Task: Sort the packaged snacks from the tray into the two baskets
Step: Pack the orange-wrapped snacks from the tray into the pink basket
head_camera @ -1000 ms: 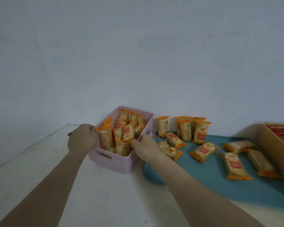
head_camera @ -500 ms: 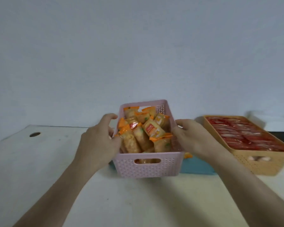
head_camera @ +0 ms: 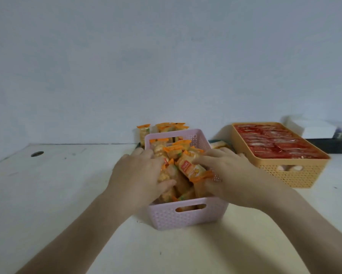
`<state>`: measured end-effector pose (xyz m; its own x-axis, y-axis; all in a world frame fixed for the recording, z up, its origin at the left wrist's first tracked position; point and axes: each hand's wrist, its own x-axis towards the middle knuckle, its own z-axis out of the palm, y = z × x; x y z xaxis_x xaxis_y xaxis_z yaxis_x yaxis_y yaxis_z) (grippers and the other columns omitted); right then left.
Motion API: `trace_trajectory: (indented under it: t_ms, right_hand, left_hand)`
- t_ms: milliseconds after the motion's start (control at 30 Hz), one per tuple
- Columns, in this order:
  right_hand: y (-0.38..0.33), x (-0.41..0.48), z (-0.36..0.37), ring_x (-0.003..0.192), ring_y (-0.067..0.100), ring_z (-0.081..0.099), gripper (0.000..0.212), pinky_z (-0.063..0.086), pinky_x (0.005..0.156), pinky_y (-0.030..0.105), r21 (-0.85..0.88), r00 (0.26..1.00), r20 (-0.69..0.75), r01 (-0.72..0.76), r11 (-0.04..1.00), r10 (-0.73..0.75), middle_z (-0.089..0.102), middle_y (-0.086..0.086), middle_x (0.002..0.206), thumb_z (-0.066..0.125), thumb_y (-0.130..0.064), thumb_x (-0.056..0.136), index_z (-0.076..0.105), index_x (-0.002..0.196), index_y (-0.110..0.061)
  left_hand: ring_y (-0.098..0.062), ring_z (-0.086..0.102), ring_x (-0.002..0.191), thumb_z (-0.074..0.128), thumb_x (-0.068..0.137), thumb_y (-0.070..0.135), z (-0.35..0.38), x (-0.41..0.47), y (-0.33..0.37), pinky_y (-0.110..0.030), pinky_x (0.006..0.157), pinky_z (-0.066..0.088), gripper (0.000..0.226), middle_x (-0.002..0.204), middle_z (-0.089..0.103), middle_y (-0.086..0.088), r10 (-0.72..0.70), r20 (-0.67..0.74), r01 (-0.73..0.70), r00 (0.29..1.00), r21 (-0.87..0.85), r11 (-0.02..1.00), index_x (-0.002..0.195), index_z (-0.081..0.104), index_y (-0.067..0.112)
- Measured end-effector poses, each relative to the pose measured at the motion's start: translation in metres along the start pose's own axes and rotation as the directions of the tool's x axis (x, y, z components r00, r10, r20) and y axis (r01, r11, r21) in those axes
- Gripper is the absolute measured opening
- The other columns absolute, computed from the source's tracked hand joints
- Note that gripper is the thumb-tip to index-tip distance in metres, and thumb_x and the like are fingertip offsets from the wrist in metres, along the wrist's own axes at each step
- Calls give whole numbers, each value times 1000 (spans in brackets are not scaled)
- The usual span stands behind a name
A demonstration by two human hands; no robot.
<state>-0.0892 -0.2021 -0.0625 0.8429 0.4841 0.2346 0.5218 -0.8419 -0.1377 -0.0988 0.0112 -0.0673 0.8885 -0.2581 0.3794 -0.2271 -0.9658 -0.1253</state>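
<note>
A pink perforated basket [head_camera: 186,218] stands on the white table right in front of me, heaped with orange-ended snack packets [head_camera: 187,166]. My left hand [head_camera: 134,175] lies over the left of the heap, fingers and thumb curled around packets. From the right, my right hand [head_camera: 233,175] pinches one packet between thumb and forefinger. An orange basket [head_camera: 296,173] on the right is filled with red packets [head_camera: 274,141]. More orange packets [head_camera: 144,131] stand behind the pink basket. The tray under them is almost wholly hidden.
A white box [head_camera: 320,129] sits on a dark object [head_camera: 334,145] at the far right against the wall. A round hole [head_camera: 37,153] is in the table at the left. The wall runs close behind the baskets.
The pink basket has come from the tray's left side to the table's middle, in front of the tray. Both hands have left its sides and now rest on the packets inside.
</note>
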Motion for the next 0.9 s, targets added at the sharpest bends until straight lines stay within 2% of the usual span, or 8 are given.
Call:
trace_trajectory:
  t_ms: [100, 200, 267, 367, 500, 633, 733, 900]
  right_hand:
    - [2, 2, -3, 122, 14, 47, 40, 41, 101, 34, 61, 991, 131, 32, 998, -40, 49, -10, 129, 53, -27, 89, 56, 127, -37]
    - [5, 4, 1, 110, 13, 51, 28, 44, 94, 28, 58, 994, 95, 42, 997, -48, 50, -7, 116, 55, -24, 89, 63, 115, -30]
    - [5, 4, 4, 105, 13, 51, 24, 44, 90, 27, 59, 996, 80, 37, 998, -41, 50, -6, 113, 55, -25, 88, 64, 111, -27]
    - [8, 1, 9, 99, 10, 51, 19, 46, 85, 27, 92, 998, 43, 45, 995, -49, 51, -7, 109, 56, -24, 85, 63, 103, -25]
    - [13, -4, 12, 87, 10, 51, 8, 47, 77, 28, 167, 999, -39, 37, 985, -31, 54, -9, 94, 60, -24, 79, 60, 87, -24]
    - [11, -8, 15, 86, 14, 49, 12, 44, 73, 34, 107, 998, -61, 36, 994, -29, 48, -10, 86, 43, -33, 74, 46, 83, -26]
    - [8, -9, 17, 88, 19, 53, 18, 47, 72, 40, 22, 997, -71, 39, 999, -37, 48, -11, 83, 35, -40, 75, 41, 85, -26]
    - [9, -6, 21, 98, 15, 52, 30, 48, 80, 39, 126, 998, -65, 8, 992, 0, 63, -9, 98, 44, -44, 83, 56, 106, -29]
  left_hand:
    - [-12, 50, 105, 48, 89, 58, -7, 8, 6, -27, 77, 40, 38, 102, 54, 11, 151, 58, -151, 987, -3, 989, 112, 63, 33]
    - [-11, 58, 77, 54, 87, 53, -10, 18, 22, -24, 54, 34, 30, 77, 61, 10, 254, 257, -241, 932, -81, 967, 87, 69, 27]
    - [-16, 54, 65, 55, 87, 48, -7, 24, 34, -27, 49, 32, 33, 66, 54, 6, 292, 354, -300, 889, -33, 953, 66, 55, 22]
    - [-15, 41, 54, 52, 91, 29, 3, 31, 47, -30, 50, 34, 35, 62, 42, 4, 324, 398, -372, 858, 48, 927, 60, 37, 24]
    - [-17, 49, 60, 56, 86, 28, 11, 33, 47, -32, 54, 43, 24, 65, 50, 3, 286, 385, -281, 878, -71, 957, 65, 44, 24]
    - [-6, 52, 69, 69, 74, 32, 13, 30, 29, -29, 59, 43, 23, 73, 56, 10, 152, 256, -63, 955, -324, 944, 83, 48, 32]
    - [0, 52, 76, 78, 73, 30, 5, 25, 20, -21, 64, 39, 41, 86, 53, 17, 67, 135, 17, 989, -541, 841, 97, 47, 42]
    - [-1, 56, 85, 84, 71, 28, -11, 10, 14, -24, 78, 46, 40, 91, 58, 22, 76, 123, 9, 989, -580, 815, 89, 58, 51]
